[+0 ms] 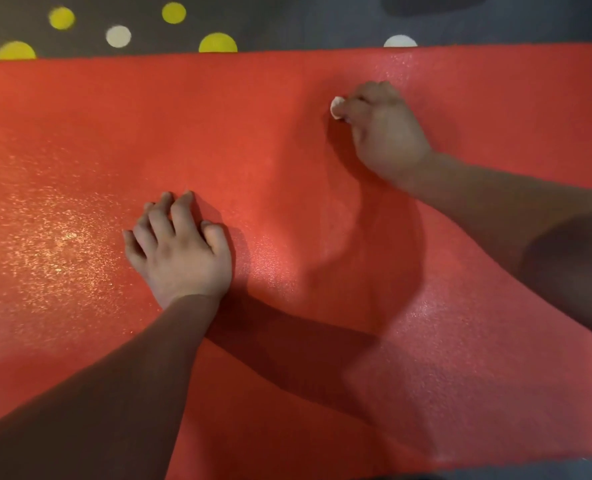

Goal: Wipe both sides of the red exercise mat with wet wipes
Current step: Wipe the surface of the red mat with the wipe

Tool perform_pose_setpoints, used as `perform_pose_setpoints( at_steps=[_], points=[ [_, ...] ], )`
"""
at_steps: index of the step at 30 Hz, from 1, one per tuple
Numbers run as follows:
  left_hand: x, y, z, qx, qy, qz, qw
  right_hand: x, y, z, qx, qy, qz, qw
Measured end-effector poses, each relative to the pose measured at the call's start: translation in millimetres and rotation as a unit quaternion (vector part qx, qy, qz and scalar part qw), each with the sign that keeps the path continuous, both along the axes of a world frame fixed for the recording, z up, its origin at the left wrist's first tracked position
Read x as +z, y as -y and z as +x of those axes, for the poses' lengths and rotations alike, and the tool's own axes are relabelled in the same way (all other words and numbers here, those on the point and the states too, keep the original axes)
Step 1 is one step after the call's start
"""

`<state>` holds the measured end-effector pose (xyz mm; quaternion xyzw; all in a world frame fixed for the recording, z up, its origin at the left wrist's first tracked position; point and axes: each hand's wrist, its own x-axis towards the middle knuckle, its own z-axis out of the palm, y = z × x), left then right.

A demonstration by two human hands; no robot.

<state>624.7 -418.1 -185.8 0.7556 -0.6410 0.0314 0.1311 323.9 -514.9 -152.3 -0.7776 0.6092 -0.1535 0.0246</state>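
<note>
1. Fingers [159,220] of the left hand [183,258] are lying slightly spread and bent, their tips pressing on the red exercise mat [253,133], near and left of centre.
2. The mat is lying unrolled across the whole scene from left to right, on a dark floor [287,19] that is showing yellow and white dots beyond its far edge.
3. Farther right, the right hand [388,136] is curling its fingers round a white wet wipe [337,107], holding it against the mat's far half.

I am seeing a dark floor [287,26] with yellow and white dots carrying the red mat [218,133], lying flat.
</note>
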Motion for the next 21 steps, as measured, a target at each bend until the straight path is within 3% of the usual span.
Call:
perform_pose_setpoints(
  at_steps=[1, 3, 6, 8, 11, 13, 16, 18, 21],
  points=[
    [0, -1, 0, -0.001, -0.001, -0.001, 1.000, -1, -3, 12, -0.025, 0.014, 0.003, 1.000],
    [1, 0, -1, 0.002, -0.003, -0.004, 1.000, 1, -28, 46, 0.034, 0.035, 0.012, 0.999],
    [1, 1, -1, 0.002, -0.001, -0.012, 1.000, 10, -79, 81, 0.295, 0.039, 0.096, 0.950],
    [0, 2, -1, 0.003, -0.001, -0.011, 1.000, 14, -75, 81, 0.378, 0.023, 0.094, 0.921],
    [0, 2, -2, 0.004, -0.005, -0.005, 1.000, 2, -20, 57, 0.281, -0.008, 0.005, 0.960],
    [0, 3, -2, 0.005, -0.005, 0.000, 1.000, -4, 26, 30, 0.117, -0.011, -0.021, 0.993],
    [0, 4, -1, 0.010, -0.003, 0.008, 1.000, -6, 49, 27, -0.079, 0.017, 0.000, 0.997],
    [1, 4, -2, 0.014, -0.003, 0.009, 1.000, -3, 31, 60, -0.033, 0.021, 0.007, 0.999],
    [2, 5, -3, 0.014, -0.007, 0.009, 1.000, 1, -13, 103, 0.245, 0.020, 0.032, 0.969]
  ],
)
